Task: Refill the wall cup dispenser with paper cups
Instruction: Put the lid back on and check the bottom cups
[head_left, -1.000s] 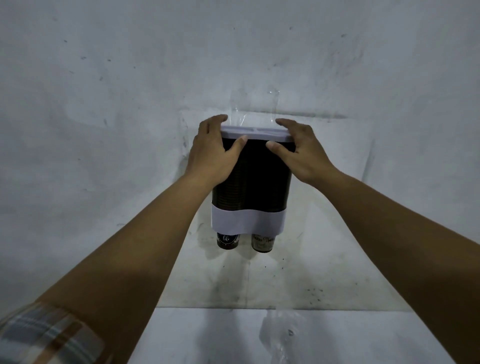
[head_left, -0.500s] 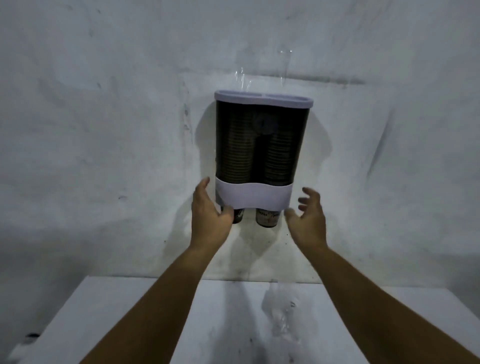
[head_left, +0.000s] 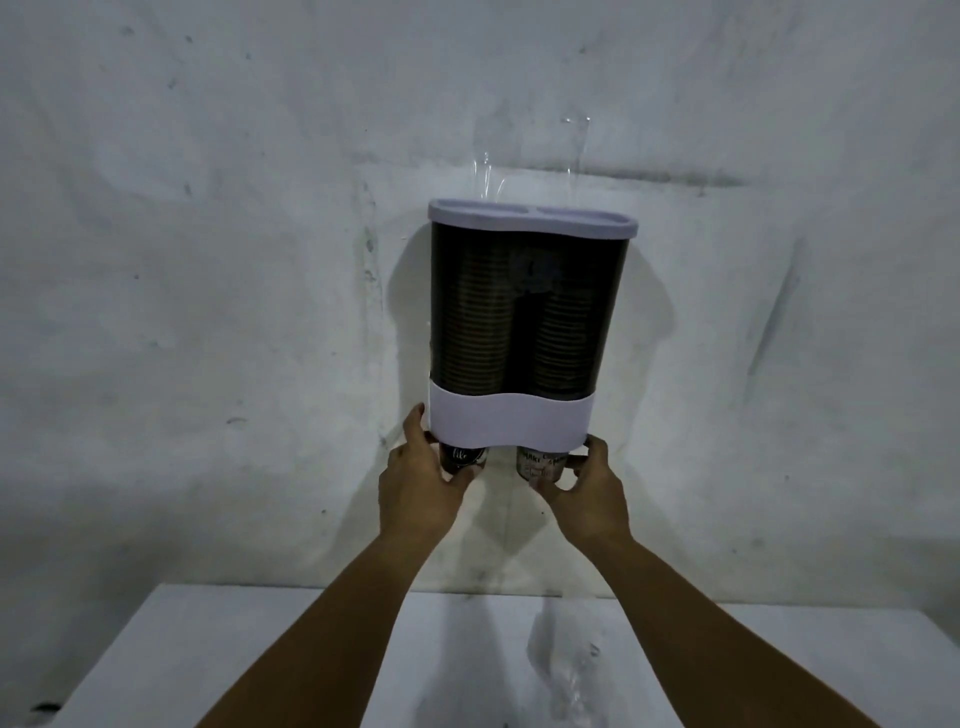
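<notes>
The wall cup dispenser (head_left: 524, 312) hangs on the grey wall, with a dark see-through body, a white lid (head_left: 530, 221) and a white lower band (head_left: 506, 423). Two stacks of paper cups fill it. A dark printed cup bottom sticks out under each side: the left cup (head_left: 464, 457) and the right cup (head_left: 540, 463). My left hand (head_left: 418, 486) wraps its fingers and thumb around the left cup. My right hand (head_left: 589, 488) pinches the right cup from the right side.
A white table top (head_left: 218, 654) lies below the dispenser against the wall. A crumpled clear plastic wrapper (head_left: 569, 670) rests on it. Strips of clear tape (head_left: 524, 161) stick to the wall above the lid.
Both hands came down from the lid along the dispenser's sides and now grip the two cup bottoms below it. The view has tilted down, showing more of the table.
</notes>
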